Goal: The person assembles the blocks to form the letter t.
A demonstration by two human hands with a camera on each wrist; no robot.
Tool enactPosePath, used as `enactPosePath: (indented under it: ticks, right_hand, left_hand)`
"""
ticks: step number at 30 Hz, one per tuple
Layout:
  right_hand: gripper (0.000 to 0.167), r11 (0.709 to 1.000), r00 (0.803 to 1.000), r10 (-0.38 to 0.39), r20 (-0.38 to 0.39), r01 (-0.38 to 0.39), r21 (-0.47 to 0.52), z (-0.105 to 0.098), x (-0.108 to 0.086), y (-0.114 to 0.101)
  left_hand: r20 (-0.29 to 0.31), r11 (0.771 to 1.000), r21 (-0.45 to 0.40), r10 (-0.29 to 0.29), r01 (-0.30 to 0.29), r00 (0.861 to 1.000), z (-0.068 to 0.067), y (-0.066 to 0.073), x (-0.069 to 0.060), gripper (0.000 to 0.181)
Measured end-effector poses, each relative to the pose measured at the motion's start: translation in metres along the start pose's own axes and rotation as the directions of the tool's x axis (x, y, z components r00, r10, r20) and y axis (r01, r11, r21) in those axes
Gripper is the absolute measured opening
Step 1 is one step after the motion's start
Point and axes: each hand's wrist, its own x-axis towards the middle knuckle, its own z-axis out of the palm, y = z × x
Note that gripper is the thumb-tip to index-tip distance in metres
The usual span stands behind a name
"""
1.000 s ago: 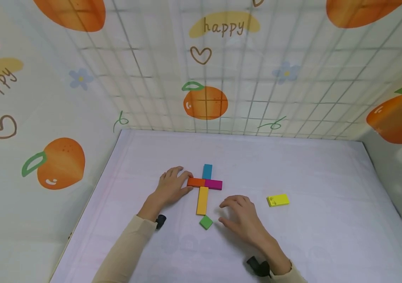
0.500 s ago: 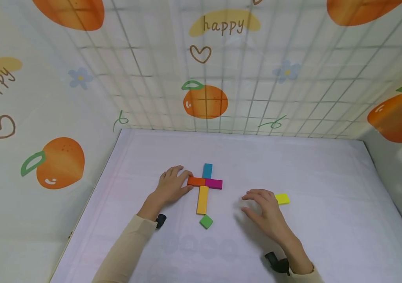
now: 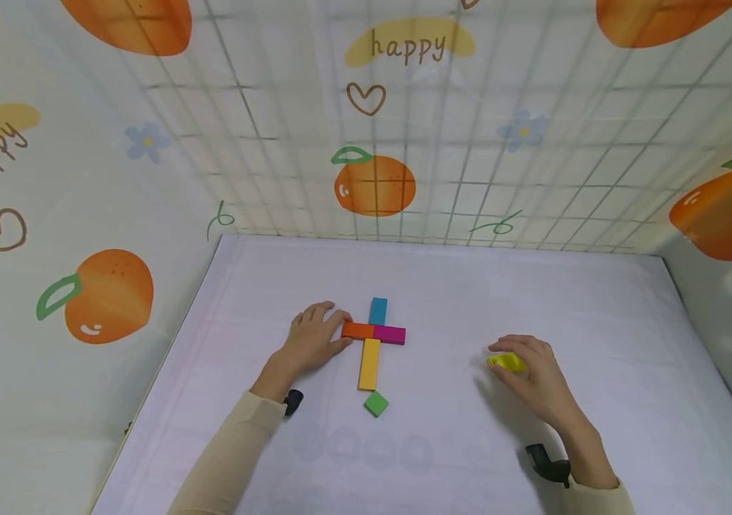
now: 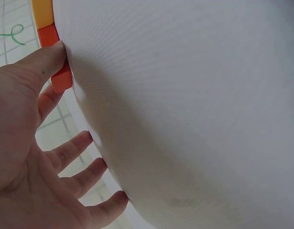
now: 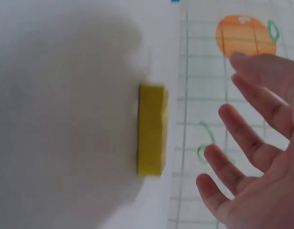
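My left hand pinches the left end of an orange-red block between thumb and index finger; its other fingertips rest on the table. That block meets a magenta block end to end. A blue block stands behind them, and an amber block lies in front. Below the amber one is a green block, turned like a diamond. Over at the right, my right hand hovers around a bright yellow block. In the right wrist view its spread fingers are apart from that block.
All the blocks lie on a white-covered table. A patterned cloth wall with oranges and grid lines rises behind the table and along both sides. Each wrist wears a small black camera.
The right hand has moved to the right, from beside the amber block to over the yellow block. My left hand and the joined blocks stay where they were.
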Motion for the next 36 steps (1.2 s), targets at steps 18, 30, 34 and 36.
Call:
enactPosePath:
  ticks: [18,30,34,36]
  right_hand:
    - [0.044,0.993,0.960,0.115,0.257,-0.102,-0.062,-0.022,0.004,0.040]
    - [0.041,0.984,0.960,0.114,0.255,-0.073,-0.164,-0.018,0.002,0.044]
    - [0.039,0.982,0.963,0.109,0.246,-0.065,-0.180,-0.016,0.001,0.045]
    - [0.038,0.981,0.964,0.105,0.244,-0.061,-0.183,-0.015,0.001,0.045]
  left_hand:
    - [0.015,1.000,0.009,-0.016,0.016,1.000,-0.001,0.001,0.000,0.045]
    - [0.003,1.000,0.008,-0.017,0.017,1.000,-0.002,0.003,-0.001,0.045]
    - [-0.003,1.000,0.013,-0.014,0.014,1.000,-0.002,0.003,-0.001,0.044]
    - [-0.004,1.000,0.012,-0.013,0.013,1.000,-0.002,0.003,-0.002,0.044]
